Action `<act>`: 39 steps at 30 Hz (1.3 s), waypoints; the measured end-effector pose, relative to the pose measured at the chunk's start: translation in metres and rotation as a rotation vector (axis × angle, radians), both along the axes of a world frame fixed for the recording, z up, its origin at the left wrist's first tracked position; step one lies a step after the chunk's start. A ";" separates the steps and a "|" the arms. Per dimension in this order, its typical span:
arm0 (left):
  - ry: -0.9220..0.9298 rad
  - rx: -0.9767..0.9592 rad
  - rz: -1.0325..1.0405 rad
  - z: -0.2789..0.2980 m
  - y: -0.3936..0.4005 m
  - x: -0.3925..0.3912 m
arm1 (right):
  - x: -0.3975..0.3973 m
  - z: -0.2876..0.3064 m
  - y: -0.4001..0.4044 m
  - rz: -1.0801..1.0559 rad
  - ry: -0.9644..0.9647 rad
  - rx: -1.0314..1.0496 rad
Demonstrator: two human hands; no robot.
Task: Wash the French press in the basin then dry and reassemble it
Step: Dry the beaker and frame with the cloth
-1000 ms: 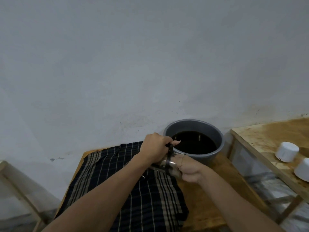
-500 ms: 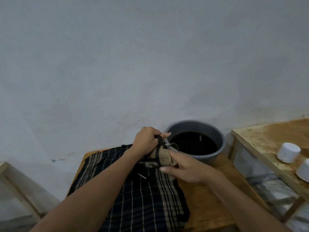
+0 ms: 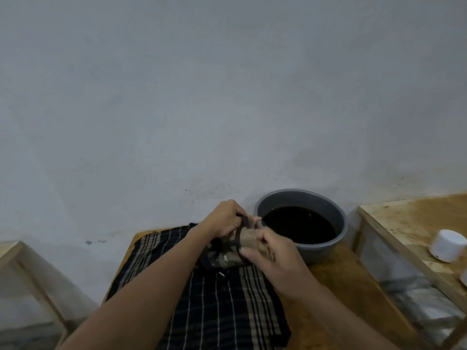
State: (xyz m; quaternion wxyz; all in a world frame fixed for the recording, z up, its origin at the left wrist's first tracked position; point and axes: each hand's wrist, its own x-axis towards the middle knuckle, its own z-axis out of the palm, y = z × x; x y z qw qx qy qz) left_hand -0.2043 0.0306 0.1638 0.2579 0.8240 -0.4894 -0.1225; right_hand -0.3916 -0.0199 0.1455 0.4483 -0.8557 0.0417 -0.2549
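Note:
The glass French press [image 3: 233, 248] with its black frame lies tilted between my hands, just above the dark plaid cloth [image 3: 202, 294]. My left hand [image 3: 223, 219] grips its black handle and top rim. My right hand [image 3: 271, 251] wraps the glass body from the right. Part of the cloth seems stuffed inside the glass, though I cannot tell for sure. A grey basin [image 3: 326, 251] of dark water stands right behind the press, at the far end of the wooden table [image 3: 353, 294]. A small black part [image 3: 222, 274] lies on the cloth below the press.
A second wooden table [image 3: 409, 223] stands to the right across a narrow gap, with a white round container [image 3: 447, 245] on it. Part of a wooden frame [image 3: 15, 253] shows at the left. A grey wall rises close behind the basin.
The press has tipped and turned in my hands. My right hand shifted from cupping its underside to wrapping the glass body from the right. My left hand stayed on the handle.

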 end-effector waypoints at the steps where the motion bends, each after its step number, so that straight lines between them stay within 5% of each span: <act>1: 0.061 0.033 -0.041 0.000 0.002 0.005 | -0.005 0.005 -0.003 0.064 0.042 -0.193; 5: 0.211 0.158 -0.162 -0.002 0.015 0.005 | -0.003 0.043 -0.003 0.314 0.345 -0.702; 10: 0.094 0.285 -0.187 0.006 0.016 0.006 | 0.045 0.018 0.003 0.500 0.600 -0.718; 12: 0.039 0.238 -0.128 0.004 0.016 0.016 | 0.065 0.000 0.005 0.425 0.674 -0.514; 16: -0.063 0.101 0.007 -0.005 0.022 0.044 | 0.092 -0.001 0.014 0.258 0.572 0.535; 18: -0.105 0.096 0.016 -0.003 0.024 0.052 | 0.099 0.000 0.021 0.167 0.484 0.770; 20: -0.109 0.106 -0.010 0.002 0.026 0.062 | 0.100 0.004 0.032 0.134 0.385 0.664; 24: -0.056 0.120 -0.095 0.011 0.029 0.086 | 0.083 0.024 0.030 0.327 0.380 -0.437; 27: -0.020 0.162 -0.158 0.006 0.030 0.091 | 0.091 0.024 0.018 0.350 0.448 -0.866; 29: -0.016 0.133 -0.144 0.002 0.026 0.091 | 0.103 0.013 0.018 0.314 0.460 -0.876; 33: -0.109 -0.052 -0.006 -0.008 0.027 0.093 | 0.122 -0.017 0.016 0.092 0.486 -0.477; 39: -0.212 -0.121 -0.005 -0.040 0.036 0.103 | 0.134 -0.029 0.014 0.050 0.594 -0.501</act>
